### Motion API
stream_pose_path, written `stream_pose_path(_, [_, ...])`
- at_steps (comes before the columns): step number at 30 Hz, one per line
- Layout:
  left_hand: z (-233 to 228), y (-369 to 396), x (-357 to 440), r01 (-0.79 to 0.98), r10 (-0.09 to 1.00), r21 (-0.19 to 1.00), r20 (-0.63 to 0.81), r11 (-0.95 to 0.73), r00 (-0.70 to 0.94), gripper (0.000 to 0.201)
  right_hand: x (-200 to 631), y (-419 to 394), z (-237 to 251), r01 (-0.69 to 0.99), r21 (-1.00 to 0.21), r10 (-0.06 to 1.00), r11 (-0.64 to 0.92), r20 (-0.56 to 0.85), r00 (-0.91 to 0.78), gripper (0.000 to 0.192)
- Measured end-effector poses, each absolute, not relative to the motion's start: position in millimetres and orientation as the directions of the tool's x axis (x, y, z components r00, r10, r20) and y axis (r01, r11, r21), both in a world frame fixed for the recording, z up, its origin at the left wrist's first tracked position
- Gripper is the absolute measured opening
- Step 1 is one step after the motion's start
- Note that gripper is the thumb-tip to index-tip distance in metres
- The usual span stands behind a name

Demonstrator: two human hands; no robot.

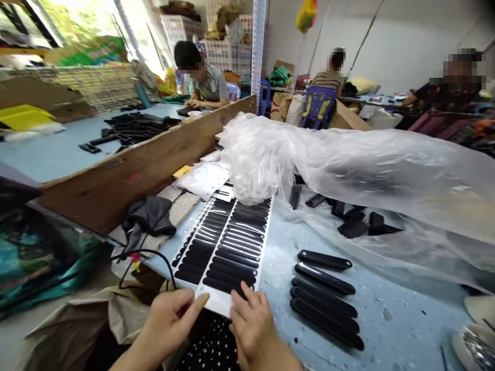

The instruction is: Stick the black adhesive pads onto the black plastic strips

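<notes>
Two columns of black strips (232,275) on a white sheet (220,303) stretch away just beyond the left hand (170,315) and right hand (252,320). The left has its thumb at the sheet's near left corner, fingers curled, whether pinching I cannot tell, while the right, fingers loosely spread, touches the near right corner; to its right, apart from it, five black handles (324,297) lie on the blue table (275,252)

On my remote feed, daylight comes through the window (83,20) at upper left; a pale wall (410,36) spans the right. I see a perforated metal post (258,49), stacked plastic crates (228,54), a blue chair (320,91) and a wooden divider (147,162) edging the light-blue desk (390,314).
</notes>
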State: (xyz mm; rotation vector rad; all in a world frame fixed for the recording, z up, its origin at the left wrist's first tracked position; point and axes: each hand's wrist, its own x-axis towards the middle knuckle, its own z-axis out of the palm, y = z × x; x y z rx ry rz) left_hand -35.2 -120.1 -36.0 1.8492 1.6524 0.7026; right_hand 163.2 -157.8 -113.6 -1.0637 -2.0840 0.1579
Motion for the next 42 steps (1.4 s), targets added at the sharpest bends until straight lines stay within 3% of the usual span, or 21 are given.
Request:
stream_pose_path(2, [-58.7,-142.2,-46.7,0.625,0.988,0.770,-0.152,0.128,-0.015,0.044,168.2,-164.1,-122.0,0.604,-0.378,0.667,0.701,0.647,-0.369,0.018])
stream_pose_path(5, [-81.4,-155.8,-39.2,0.282,0.916,0.878,-0.400,0.387,-0.013,0.039,181.9,-174.9,-117.1,0.591,-0.311,0.602,0.745,0.694,-0.394,0.021])
stream_pose_path(8, [-88.3,-150.3,-24.8,-0.052,0.857,0.857,-0.514,0.512,-0.045,0.048,182.0,-174.3,-98.1,0.572,-0.373,0.627,0.731,0.697,-0.348,0.020])
stream_pose_path(12, [-78.9,-148.3,-19.5,-0.193,0.846,0.839,-0.529,0.509,-0.069,0.047,167.7,-154.6,-73.8,0.580,-0.467,0.714,0.667,0.622,-0.321,0.024])
stream_pose_path(16, [-61.6,-162.8,-22.0,-0.243,0.896,0.863,-0.435,0.443,0.087,0.034,159.9,-137.1,-67.3,0.614,-0.491,0.774,0.618,0.516,-0.366,0.046])
stream_pose_path(20, [-65.6,-168.9,-24.7,-0.437,0.876,0.769,-0.472,0.466,0.103,0.025,160.1,-138.4,-72.5,0.634,-0.463,0.785,0.620,0.360,-0.504,0.041])
stream_pose_path(26, [-77.3,-166.7,-21.9,-0.406,0.872,0.780,-0.476,0.477,0.110,0.033,162.3,-150.3,-83.1,0.622,-0.539,0.823,0.568,0.376,-0.426,0.039])
stream_pose_path(31, [-61.1,-155.7,-4.1,-0.296,0.908,0.858,-0.398,0.420,0.134,0.029,161.4,-149.5,-88.1,0.460,-0.745,0.875,0.482,0.427,-0.226,0.026])
stream_pose_path(36, [-53.9,-144.7,13.3,-0.242,0.895,0.868,-0.383,0.433,0.227,0.028,168.7,-142.2,-70.5,0.136,-0.979,0.975,0.151,0.125,-0.186,0.021])
stream_pose_path(42, [-59.5,-143.1,13.2,-0.327,0.848,0.783,-0.472,0.528,0.240,0.033,166.6,-133.9,-60.4,-0.243,-0.958,0.988,-0.156,-0.152,-0.037,0.025])
